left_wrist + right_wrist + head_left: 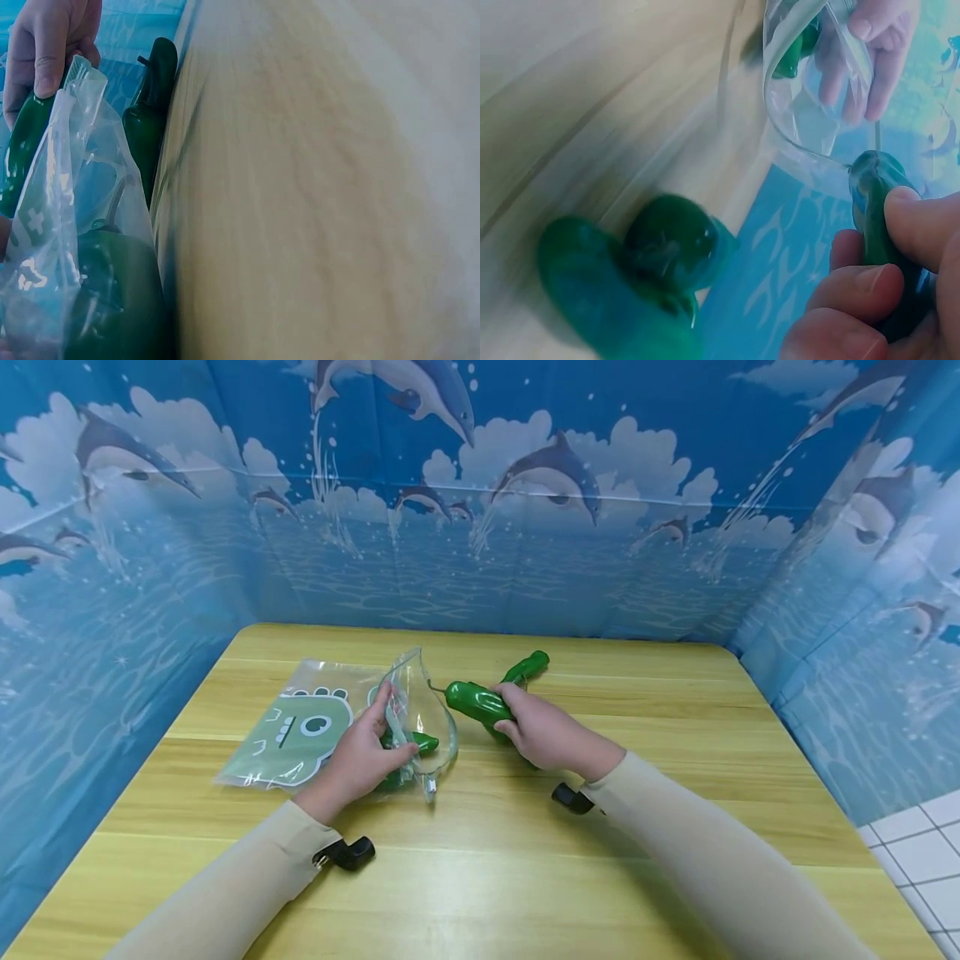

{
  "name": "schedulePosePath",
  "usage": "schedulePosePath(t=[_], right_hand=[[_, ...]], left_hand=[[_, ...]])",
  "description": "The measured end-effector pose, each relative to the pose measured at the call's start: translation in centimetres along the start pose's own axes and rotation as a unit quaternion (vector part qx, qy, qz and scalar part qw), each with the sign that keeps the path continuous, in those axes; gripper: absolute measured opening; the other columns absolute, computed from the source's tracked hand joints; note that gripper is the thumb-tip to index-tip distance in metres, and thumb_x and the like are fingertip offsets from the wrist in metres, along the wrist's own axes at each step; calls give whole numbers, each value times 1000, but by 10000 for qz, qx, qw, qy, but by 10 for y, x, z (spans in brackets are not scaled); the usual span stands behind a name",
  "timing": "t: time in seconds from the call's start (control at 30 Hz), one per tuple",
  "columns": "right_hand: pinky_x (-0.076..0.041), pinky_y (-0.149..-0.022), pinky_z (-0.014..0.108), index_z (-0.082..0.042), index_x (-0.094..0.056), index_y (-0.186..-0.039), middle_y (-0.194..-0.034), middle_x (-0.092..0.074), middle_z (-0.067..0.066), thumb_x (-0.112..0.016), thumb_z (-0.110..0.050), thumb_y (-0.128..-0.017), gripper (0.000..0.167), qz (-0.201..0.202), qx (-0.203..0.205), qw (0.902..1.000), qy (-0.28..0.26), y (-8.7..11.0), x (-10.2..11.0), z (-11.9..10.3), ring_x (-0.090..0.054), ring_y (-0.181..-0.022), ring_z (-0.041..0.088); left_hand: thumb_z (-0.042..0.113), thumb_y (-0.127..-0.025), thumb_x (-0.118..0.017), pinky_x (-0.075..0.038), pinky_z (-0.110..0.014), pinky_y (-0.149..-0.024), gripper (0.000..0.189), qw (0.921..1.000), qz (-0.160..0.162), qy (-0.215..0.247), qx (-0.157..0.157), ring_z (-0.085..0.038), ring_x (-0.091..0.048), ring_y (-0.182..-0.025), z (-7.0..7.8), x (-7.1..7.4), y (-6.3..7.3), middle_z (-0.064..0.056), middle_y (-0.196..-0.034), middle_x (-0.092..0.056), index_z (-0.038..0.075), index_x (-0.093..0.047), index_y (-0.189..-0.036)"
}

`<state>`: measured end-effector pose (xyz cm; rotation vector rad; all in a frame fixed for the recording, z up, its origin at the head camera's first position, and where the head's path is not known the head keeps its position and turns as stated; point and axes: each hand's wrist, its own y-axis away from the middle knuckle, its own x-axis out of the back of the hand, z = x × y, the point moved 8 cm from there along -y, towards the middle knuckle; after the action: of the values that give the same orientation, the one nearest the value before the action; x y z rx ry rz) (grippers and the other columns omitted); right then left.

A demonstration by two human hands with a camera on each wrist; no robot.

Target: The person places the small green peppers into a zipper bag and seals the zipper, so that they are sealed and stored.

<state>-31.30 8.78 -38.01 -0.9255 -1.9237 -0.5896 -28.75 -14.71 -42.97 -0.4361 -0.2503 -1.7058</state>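
Observation:
My left hand grips the rim of a clear zip bag printed with a green cartoon face, and the bag's mouth gapes toward the right. Inside the bag lies a green pepper, also seen through the plastic as a large pepper in the left wrist view. My right hand holds another glossy green pepper by one end, thumb on top. Its thin stem points left and reaches the bag's opening. Just behind and under the right hand, more green peppers lie on the table, partly hidden.
The yellow wood-grain table runs back to a blue curtain with dolphins, which hangs along the back and both sides. Small black devices are strapped at both sleeve cuffs. White floor tiles show at the right.

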Motion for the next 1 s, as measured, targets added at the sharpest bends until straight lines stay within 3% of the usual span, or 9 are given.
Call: schedulePosePath(t=[0.2,0.57,1.0], right_hand=[[-56,-97,46,-7,-36,-155,-138,-61,17,-52,-23,-112,48,-52,118,9999,76,-8,-6,-9,-66,-118,27],[-56,-99,48,-9,-36,-157,-142,-60,16,-53,-22,-111,51,49,154,9998,-108,-9,-7,-15,-66,-120,28],[-55,-102,45,-7,-40,-155,-138,-64,14,-55,-20,-110,49,-440,286,9982,296,-20,-31,-17,-66,-124,25]], left_hand=[[14,-92,-78,-45,-44,-116,113,10000,38,4,0,-30,-30,-159,0,0,0,4,-178,-10,24,2,-171],[14,-92,-78,-44,-47,-118,113,10000,44,5,-13,-33,-29,-159,2,1,0,3,-178,-10,27,1,-171],[12,-92,-78,-45,-47,-116,113,10000,33,93,2,-31,-29,-159,2,-1,1,5,-178,-10,27,2,-171]])
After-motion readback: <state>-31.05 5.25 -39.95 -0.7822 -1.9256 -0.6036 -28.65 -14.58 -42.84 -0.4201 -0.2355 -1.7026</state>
